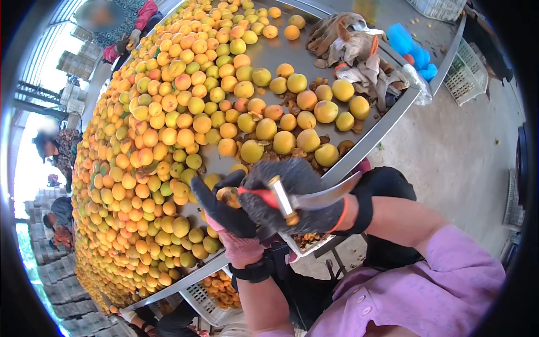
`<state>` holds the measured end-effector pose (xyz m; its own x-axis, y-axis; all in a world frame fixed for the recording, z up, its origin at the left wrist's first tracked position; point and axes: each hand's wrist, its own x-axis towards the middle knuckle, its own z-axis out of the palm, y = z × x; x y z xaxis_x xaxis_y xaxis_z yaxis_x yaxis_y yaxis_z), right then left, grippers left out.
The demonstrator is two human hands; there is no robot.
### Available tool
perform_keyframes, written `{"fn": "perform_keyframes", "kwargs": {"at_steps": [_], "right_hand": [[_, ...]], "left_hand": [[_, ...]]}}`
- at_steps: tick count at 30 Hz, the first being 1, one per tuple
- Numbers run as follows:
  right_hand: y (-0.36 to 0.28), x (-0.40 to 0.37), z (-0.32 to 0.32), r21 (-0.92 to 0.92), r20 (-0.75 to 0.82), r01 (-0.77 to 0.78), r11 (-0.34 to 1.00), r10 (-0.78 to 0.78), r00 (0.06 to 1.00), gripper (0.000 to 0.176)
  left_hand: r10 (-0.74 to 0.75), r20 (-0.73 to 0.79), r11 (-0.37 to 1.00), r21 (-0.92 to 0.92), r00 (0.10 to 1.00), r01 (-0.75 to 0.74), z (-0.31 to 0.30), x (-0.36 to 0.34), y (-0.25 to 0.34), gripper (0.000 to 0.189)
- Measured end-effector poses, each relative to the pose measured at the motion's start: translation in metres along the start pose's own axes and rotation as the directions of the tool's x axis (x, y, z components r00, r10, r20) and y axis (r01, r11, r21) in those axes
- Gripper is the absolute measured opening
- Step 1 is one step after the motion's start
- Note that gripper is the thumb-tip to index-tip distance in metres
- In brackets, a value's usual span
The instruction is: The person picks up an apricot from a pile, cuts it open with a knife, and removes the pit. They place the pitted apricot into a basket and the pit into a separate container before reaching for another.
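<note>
My left hand (234, 212), in a black glove with a pink cuff, has its fingers curled around an apricot (228, 196), which shows only partly and looks brownish. Close against it is my right hand (295, 185), in a dark grey glove, closed on the red handle of a curved knife (328, 195). The hooked blade points to the right, away from the fruit, and a brass and silver fitting shows near the handle. Both hands are over the table's near edge. Yellow and orange apricots (168, 121) lie heaped just beyond them.
The metal table (362, 147) has a raised rim. Rags (351, 48) and a blue plastic bag (409, 48) lie at its far right. Below the near edge stands a white crate (205, 303) with orange fruit pieces. Other people work along the left side; more crates (466, 73) stand right.
</note>
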<state>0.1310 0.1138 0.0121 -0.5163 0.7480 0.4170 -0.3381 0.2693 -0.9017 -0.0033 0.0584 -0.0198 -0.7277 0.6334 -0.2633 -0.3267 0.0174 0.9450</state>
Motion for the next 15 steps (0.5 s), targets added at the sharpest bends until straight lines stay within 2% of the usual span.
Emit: {"fn": "perform_keyframes", "kwargs": {"at_steps": [1, 2, 3, 4, 5, 6, 7, 8, 9, 10, 11, 12, 14, 15], "right_hand": [[0.000, 0.000, -0.016, -0.277, 0.125, 0.213, 0.937, -0.184, 0.975, 0.015], [0.001, -0.001, -0.020, -0.274, 0.134, 0.215, 0.937, -0.184, 0.974, 0.015], [0.003, -0.002, -0.022, -0.215, 0.165, 0.196, 0.957, -0.162, 0.973, 0.017], [0.005, -0.003, -0.024, -0.156, 0.191, 0.174, 0.972, -0.143, 0.971, 0.018], [0.008, -0.007, -0.024, -0.032, 0.243, 0.087, 0.996, -0.077, 0.967, 0.022], [0.008, -0.009, -0.025, -0.005, 0.323, -0.016, 1.000, 0.017, 0.946, 0.036], [0.008, -0.009, -0.025, -0.128, 0.325, 0.094, 0.987, -0.048, 0.944, 0.033], [0.008, -0.008, -0.024, -0.249, 0.337, 0.201, 0.947, -0.110, 0.935, 0.029], [0.011, -0.009, -0.024, -0.251, 0.338, 0.198, 0.947, -0.106, 0.935, 0.029], [0.017, -0.011, -0.023, -0.356, 0.378, 0.336, 0.872, -0.195, 0.905, 0.027], [0.021, -0.012, -0.022, -0.446, 0.424, 0.464, 0.765, -0.276, 0.863, 0.025], [0.023, -0.012, -0.021, -0.448, 0.421, 0.464, 0.764, -0.278, 0.864, 0.025], [0.025, -0.014, -0.019, -0.559, 0.426, 0.503, 0.659, -0.291, 0.856, 0.024], [0.026, -0.013, -0.021, -0.562, 0.424, 0.500, 0.659, -0.289, 0.858, 0.024]], "left_hand": [[-0.042, 0.053, 0.995, -0.086, 0.998, 0.046, 0.001, -0.005, 0.004, 0.057], [-0.077, 0.104, 0.980, -0.175, 0.992, 0.094, 0.003, -0.010, 0.009, 0.059], [-0.075, 0.100, 0.979, -0.179, 0.992, 0.092, 0.003, -0.012, 0.004, 0.059], [0.220, 0.139, 0.967, 0.098, 0.965, -0.235, 0.002, -0.011, -0.003, 0.057], [0.469, 0.258, 0.775, 0.339, 0.844, -0.534, 0.002, -0.010, -0.007, 0.056], [0.468, 0.262, 0.774, 0.339, 0.844, -0.534, 0.007, -0.011, -0.002, 0.056], [0.258, 0.145, 0.944, 0.174, 0.955, -0.281, 0.014, -0.014, 0.005, 0.055], [0.005, 0.071, 1.000, -0.026, 0.997, -0.003, 0.018, -0.015, 0.009, 0.055], [-0.028, 0.091, 0.999, -0.041, 0.995, 0.032, 0.018, -0.015, 0.009, 0.053], [-0.031, 0.091, 0.999, -0.040, 0.995, 0.035, 0.017, -0.013, 0.009, 0.053], [-0.186, 0.143, 0.968, -0.145, 0.972, 0.207, 0.015, -0.010, 0.010, 0.054], [-0.327, 0.210, 0.898, -0.236, 0.921, 0.373, 0.015, -0.007, 0.011, 0.055], [-0.275, 0.180, 0.919, -0.240, 0.944, 0.313, 0.022, -0.008, 0.009, 0.056], [-0.224, 0.148, 0.935, -0.246, 0.963, 0.255, 0.026, -0.009, 0.008, 0.057]]}}
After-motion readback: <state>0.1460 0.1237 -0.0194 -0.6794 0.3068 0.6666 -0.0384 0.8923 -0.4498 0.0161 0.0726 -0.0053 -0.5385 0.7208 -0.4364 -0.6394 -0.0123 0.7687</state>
